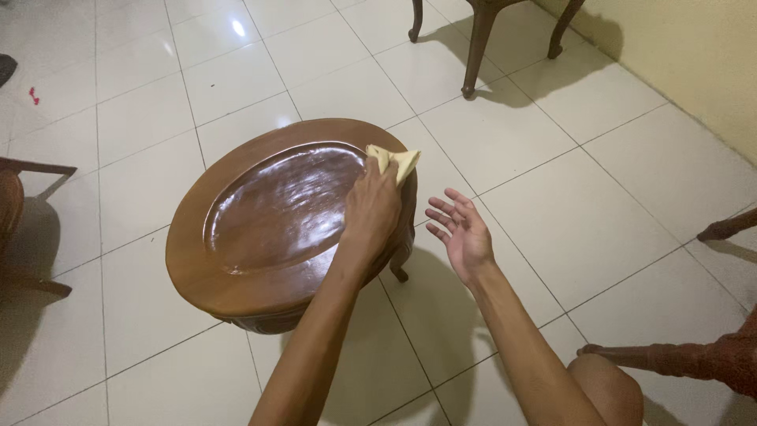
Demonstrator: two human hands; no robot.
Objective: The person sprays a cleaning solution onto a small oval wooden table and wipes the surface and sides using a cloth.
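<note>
A: Where does the wiping stand?

B: The left hand [371,207] is closed on a pale yellow folded cloth [393,162] and presses it onto the far right edge of the low oval table of glossy brown wood [236,272], where the sunken middle meets the raised rim. The cloth sticks out beyond the fingers, over the rim.

A: And the other hand?

B: The right hand [461,230] hangs open beside the table, palm up, fingers spread, holding nothing and touching nothing.

A: How much looks done?

B: Hard to be sure. The sunken centre shines with faint smeared streaks, so I judge it has been gone over. The wide rim on the near and left side looks duller; I would guess that part is left, along with the carved edge below.

A: Anything else around?

B: Dark wooden chair legs [476,47] on the white tiled floor [552,158].
</note>
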